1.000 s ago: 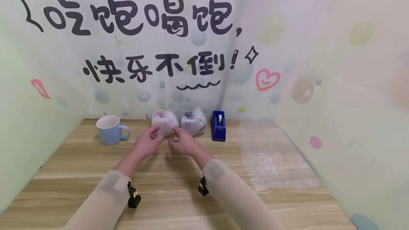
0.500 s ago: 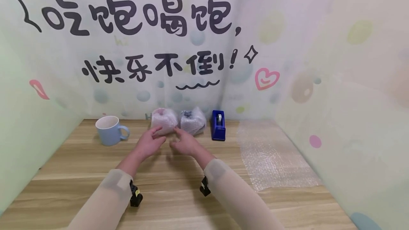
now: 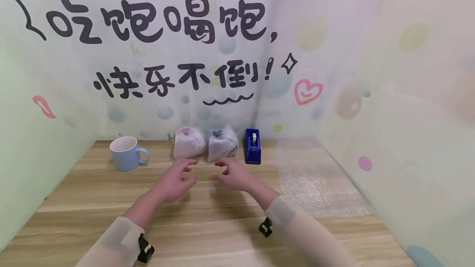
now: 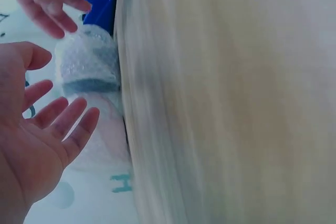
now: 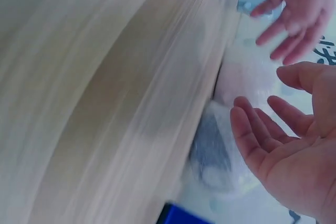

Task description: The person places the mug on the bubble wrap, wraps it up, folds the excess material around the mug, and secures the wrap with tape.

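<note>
Two bubble-wrapped bundles stand side by side at the back of the table: a pinkish bundle (image 3: 189, 143) and, to its right, a bundle with something dark grey-blue inside (image 3: 223, 143). What the wrap encloses is hard to make out. My left hand (image 3: 175, 180) hovers just in front of the pinkish bundle, its fingers loosely spread around nothing. Facing it, my right hand (image 3: 236, 174) is held before the grey-blue bundle, fingers relaxed and holding nothing. Both palms show bare in the wrist views, apart from the bundles.
A light blue mug (image 3: 126, 155) stands at the back left, handle to the right. A blue tape dispenser (image 3: 253, 147) is right of the bundles. A flat sheet of bubble wrap (image 3: 319, 184) covers the table's right side. Printed walls (image 3: 222, 110) enclose the back and sides.
Both hands have drawn back from the pinkish bundle toward the front and moved apart, the right hand shifting rightward. The bundles, mug and tape dispenser keep their places.
</note>
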`<state>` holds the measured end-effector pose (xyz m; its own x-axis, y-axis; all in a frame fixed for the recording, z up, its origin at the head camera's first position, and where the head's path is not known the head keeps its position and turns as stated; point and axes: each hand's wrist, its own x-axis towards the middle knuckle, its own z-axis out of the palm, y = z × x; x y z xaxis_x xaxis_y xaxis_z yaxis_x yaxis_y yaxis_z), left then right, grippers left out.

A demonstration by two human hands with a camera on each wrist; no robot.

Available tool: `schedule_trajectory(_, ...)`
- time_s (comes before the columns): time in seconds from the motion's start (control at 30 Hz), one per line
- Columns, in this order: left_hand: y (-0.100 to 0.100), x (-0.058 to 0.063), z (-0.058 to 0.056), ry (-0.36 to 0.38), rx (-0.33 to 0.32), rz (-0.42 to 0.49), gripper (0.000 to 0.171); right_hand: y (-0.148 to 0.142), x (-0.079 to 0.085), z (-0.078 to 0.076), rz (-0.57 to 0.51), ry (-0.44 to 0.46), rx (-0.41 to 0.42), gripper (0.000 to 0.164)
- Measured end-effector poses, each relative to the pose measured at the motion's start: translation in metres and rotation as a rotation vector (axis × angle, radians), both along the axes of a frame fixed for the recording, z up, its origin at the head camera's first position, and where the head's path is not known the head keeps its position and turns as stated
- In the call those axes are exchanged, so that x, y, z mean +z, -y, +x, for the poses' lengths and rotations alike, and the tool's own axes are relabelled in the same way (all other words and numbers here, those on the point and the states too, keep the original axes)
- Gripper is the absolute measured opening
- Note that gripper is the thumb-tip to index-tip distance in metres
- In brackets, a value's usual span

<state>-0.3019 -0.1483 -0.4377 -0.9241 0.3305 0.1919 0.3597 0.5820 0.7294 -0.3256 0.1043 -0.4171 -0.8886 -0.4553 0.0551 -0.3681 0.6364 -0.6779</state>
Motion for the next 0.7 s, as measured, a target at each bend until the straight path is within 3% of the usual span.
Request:
schedule_trajectory(0.13, -0.004, 0.0, 0.009, -0.047, -0.038, -0.019, 0.053, -0.038, 0.004, 0.008, 0.012, -0.025, -0.029, 0.045)
schedule_trajectory(0.37, -0.009, 0.003, 0.02, -0.06, -0.068, -0.01, 0.049, -0.109, 0.006, 0.015, 0.064, -0.07, -0.172, 0.042)
schedule_trajectory(0.6, -0.005, 0.004, 0.027, -0.062, -0.076, -0.015, 0.047, -0.176, 0.014, 0.021, 0.253, -0.174, -0.275, 0.043)
schedule_trajectory(0.7, 0.0, 0.003, 0.029, -0.061, -0.068, -0.005, 0.047, -0.202, 0.013, 0.023, 0.346, -0.172, -0.337, 0.045)
